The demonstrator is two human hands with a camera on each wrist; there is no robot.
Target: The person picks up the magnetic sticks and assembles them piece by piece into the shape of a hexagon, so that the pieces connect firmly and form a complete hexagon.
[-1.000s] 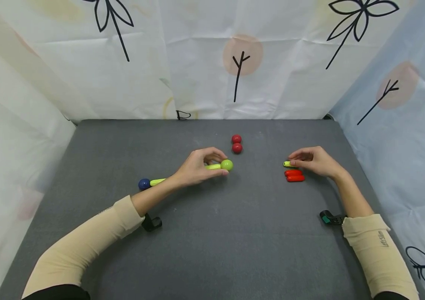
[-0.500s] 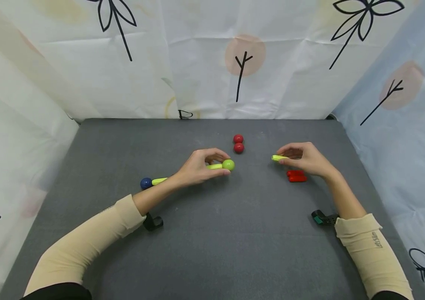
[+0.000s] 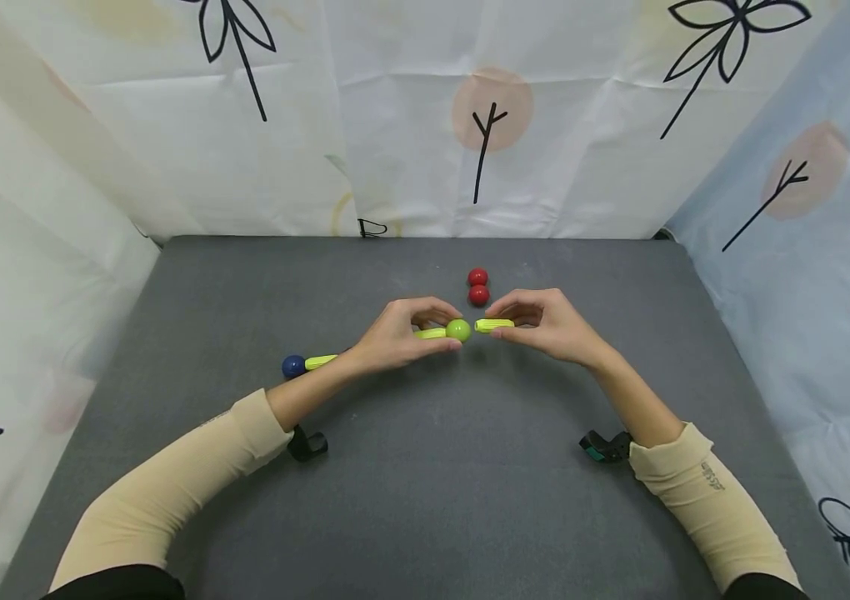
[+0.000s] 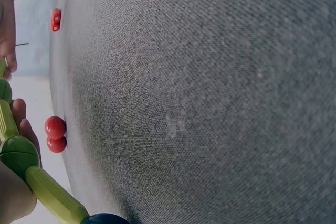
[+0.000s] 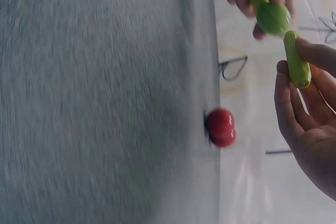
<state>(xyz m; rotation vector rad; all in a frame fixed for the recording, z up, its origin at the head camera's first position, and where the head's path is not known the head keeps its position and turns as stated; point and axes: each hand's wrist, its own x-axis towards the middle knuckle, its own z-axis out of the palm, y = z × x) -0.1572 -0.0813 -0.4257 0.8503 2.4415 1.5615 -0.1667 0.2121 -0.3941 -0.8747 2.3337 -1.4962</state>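
My left hand [image 3: 398,337] grips a chain of balls and ribbed yellow-green rods. A light green ball [image 3: 458,331] forms its right end, just past the fingertips. Another green ball [image 4: 20,155] sits against the palm in the left wrist view, and from it a rod [image 4: 58,195] runs to a dark blue ball [image 3: 293,367] at the chain's left end. My right hand [image 3: 556,327] pinches a loose yellow-green rod [image 3: 494,325] between thumb and fingers. This rod's free end points at the light green ball, with a narrow gap showing between them in the head view.
Two red balls [image 3: 478,286] rest together on the grey table [image 3: 425,483], just behind the hands. Short red rods [image 4: 55,19] lie farther right in the left wrist view; my right arm hides them from the head view. Printed white cloth [image 3: 395,125] stands around the table.
My right hand has lifted the yellow-green rod from beside the red rods and carried it left to the light green ball. My left hand has stayed nearly still.
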